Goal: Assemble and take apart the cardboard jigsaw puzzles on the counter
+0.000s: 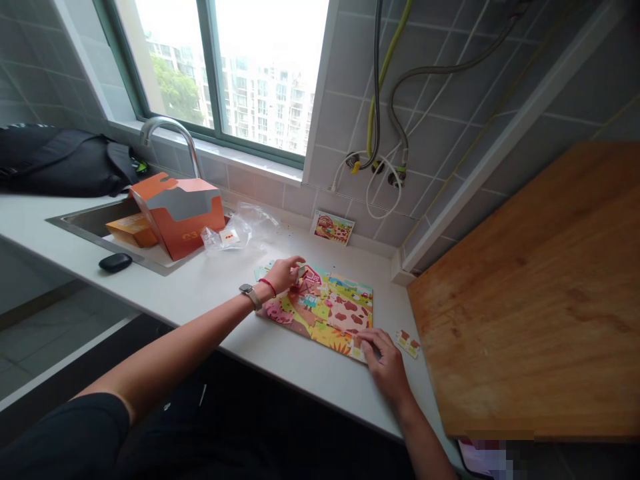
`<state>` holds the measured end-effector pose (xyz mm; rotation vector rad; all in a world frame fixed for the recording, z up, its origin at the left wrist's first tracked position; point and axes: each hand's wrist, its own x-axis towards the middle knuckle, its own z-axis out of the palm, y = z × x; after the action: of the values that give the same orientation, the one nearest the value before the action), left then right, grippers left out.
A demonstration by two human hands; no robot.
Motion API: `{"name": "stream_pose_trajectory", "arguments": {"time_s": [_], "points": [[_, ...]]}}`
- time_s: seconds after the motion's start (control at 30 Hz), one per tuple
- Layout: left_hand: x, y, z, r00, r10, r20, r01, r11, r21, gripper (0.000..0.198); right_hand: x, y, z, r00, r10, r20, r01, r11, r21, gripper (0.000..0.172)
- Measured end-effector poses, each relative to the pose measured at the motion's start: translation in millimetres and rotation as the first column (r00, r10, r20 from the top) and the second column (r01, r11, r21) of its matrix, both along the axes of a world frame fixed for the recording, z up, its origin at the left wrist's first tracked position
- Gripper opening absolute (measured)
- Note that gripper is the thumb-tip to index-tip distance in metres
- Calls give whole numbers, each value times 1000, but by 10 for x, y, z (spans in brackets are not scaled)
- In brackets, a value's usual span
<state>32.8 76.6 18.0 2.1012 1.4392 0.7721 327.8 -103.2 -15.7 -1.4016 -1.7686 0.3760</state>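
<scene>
A colourful farm-scene jigsaw puzzle (310, 321) lies on the white counter, many of its pieces joined together. Above its upper left part, my left hand (284, 275) is closed in a pinch on a small puzzle piece (301, 271), mostly hidden by the fingers. My right hand (386, 365) rests at the lower right corner, fingers stretched out and touching the puzzle there; the fingertips partly cover that corner. To the right of the puzzle, a loose brown-and-cream piece (407, 343) lies by itself. A picture card (333, 228) of the farm scene leans against the back wall.
An orange box (183, 217) and a smaller orange box (131, 230) sit at the sink (75, 217). Clear plastic bag (245, 230), black oval case (115, 262) and black bag (65, 160) lie leftward. A wooden board (530, 300) borders the right.
</scene>
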Motion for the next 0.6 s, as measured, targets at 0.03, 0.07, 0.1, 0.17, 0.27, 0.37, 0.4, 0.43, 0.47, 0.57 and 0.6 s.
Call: {"name": "stream_pose_trajectory", "arguments": {"time_s": [0.03,0.07,0.1,0.17,0.27,0.37,0.4,0.43,0.47,0.57,0.6], "points": [[-24,-34,17,998,-15,53,17,999,-35,30,-3,0,3,1000,-1,-2,1,1000,1,22],[-41,-81,32,991,-35,133,47,995,-87,30,-6,1,6,1000,-1,-3,1,1000,1,22],[-51,-139,48,970,-52,239,90,984,-153,31,-7,2,8,1000,1,-3,-1,1000,-1,22],[-53,-268,89,879,-46,475,202,938,-282,35,-9,5,13,1000,3,-3,-3,1000,-8,22],[-30,-436,173,752,-3,659,311,883,-351,42,-7,6,18,1000,-3,-6,3,1000,-24,23],[-2,-529,236,737,-22,676,331,883,-332,41,-8,3,20,1000,-6,-8,6,999,-38,23],[7,-543,241,740,-30,672,332,885,-326,40,-10,2,22,1000,-4,-8,4,999,-43,23],[16,-552,236,745,-40,666,334,887,-320,39,-13,0,24,1000,-3,-9,2,999,-47,23],[24,-556,222,751,-51,659,335,889,-312,37,-16,-1,27,1000,-1,-8,0,999,-51,24],[44,-562,130,762,-83,642,335,900,-280,33,-21,-4,32,1000,-7,0,7,999,-48,24],[48,-565,89,766,-95,636,338,901,-272,31,-21,-4,31,1000,-11,4,11,999,-46,24]]}}
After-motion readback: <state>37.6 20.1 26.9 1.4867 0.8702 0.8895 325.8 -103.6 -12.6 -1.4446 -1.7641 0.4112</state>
